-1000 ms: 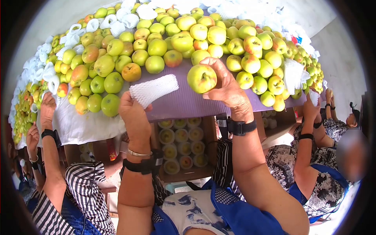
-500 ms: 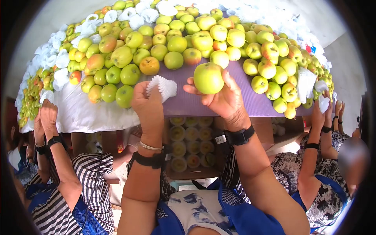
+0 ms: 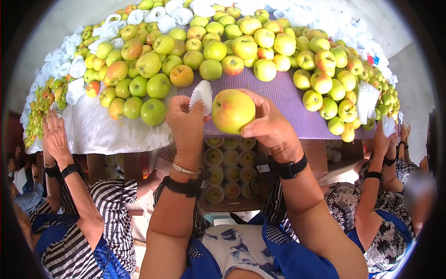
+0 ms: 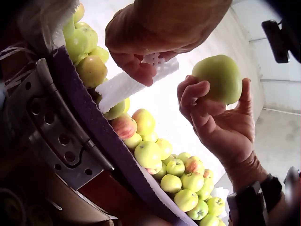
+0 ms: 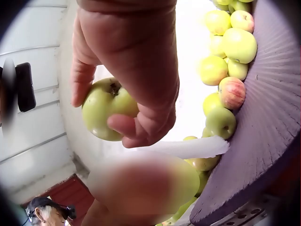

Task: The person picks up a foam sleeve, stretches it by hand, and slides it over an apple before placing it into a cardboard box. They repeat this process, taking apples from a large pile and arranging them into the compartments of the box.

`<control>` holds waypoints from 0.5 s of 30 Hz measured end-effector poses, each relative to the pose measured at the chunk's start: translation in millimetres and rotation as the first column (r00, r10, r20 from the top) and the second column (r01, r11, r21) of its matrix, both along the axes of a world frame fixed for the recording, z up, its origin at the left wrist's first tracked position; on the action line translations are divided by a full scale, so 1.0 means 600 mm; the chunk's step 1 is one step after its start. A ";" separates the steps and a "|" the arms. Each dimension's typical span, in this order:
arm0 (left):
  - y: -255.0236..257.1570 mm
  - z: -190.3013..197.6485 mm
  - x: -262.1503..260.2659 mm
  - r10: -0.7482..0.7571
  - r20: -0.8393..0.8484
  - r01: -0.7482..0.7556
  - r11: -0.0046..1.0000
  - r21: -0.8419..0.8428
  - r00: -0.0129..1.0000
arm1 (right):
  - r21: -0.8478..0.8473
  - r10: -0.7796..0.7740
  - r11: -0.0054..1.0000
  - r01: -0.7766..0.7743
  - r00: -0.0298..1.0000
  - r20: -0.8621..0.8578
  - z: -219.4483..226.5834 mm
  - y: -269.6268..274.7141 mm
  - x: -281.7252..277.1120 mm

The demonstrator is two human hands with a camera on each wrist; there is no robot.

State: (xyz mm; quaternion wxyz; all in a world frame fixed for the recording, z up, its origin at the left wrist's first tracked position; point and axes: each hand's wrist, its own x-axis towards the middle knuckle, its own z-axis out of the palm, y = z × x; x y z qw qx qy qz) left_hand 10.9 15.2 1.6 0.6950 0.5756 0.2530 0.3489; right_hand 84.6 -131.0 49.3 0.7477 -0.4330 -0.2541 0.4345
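My right hand (image 3: 274, 123) grips a yellow-green apple (image 3: 233, 111) with a faint red blush, thumb on its near side and fingers behind. In the right wrist view the apple (image 5: 106, 109) shows its stem hollow. My left hand (image 3: 186, 118) pinches a white foam net sleeve (image 3: 201, 96) between thumb and fingers. The sleeve stands upright just left of the apple, its edge very close to it. Seen from the left wrist, the foam sleeve (image 4: 124, 89) hangs flattened out from the fingers. Both hands are above the front edge of the purple-covered table (image 3: 278, 100).
Piled apples (image 3: 213, 51) cover the table, with loose foam sleeves (image 3: 76, 67) at the left and back. A stack of flat sleeves (image 3: 368, 102) lies at the right. Below the edge, a cardboard box (image 3: 227, 204) holds rows of wrapped apples. People work on both sides.
My right hand has turned the apple over, passing it across a more open palm, and brought it left beside the sleeve. My left hand has tilted the sleeve from lying sideways to upright.
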 end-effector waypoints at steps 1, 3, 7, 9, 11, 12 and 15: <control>-0.001 0.001 0.001 0.007 -0.007 -0.007 0.999 0.038 1.000 | -0.022 0.004 1.000 -0.003 0.998 0.056 0.002 0.000 -0.002; 0.002 -0.006 0.002 0.029 -0.058 -0.021 0.990 0.139 0.998 | -0.062 -0.021 0.998 0.031 0.986 0.167 0.008 -0.001 -0.007; -0.003 -0.013 0.005 0.115 -0.141 -0.068 0.950 0.305 0.983 | -0.099 -0.035 0.993 0.057 0.977 0.210 0.006 -0.005 -0.013; -0.008 -0.011 0.005 0.091 -0.120 -0.045 0.939 0.341 0.989 | -0.110 0.016 0.994 0.007 0.979 0.205 -0.007 -0.003 -0.009; -0.011 -0.008 0.004 0.065 -0.100 -0.024 0.930 0.368 0.993 | -0.101 0.041 0.994 -0.029 0.992 0.122 -0.007 -0.003 -0.008; -0.013 -0.007 0.004 0.051 -0.089 -0.014 0.927 0.376 0.995 | -0.086 0.044 0.996 -0.040 0.998 0.041 0.001 -0.004 -0.009; -0.013 -0.010 0.006 -0.026 -0.034 0.036 0.943 0.331 0.999 | -0.023 0.051 0.998 -0.052 0.997 -0.052 -0.013 -0.002 0.004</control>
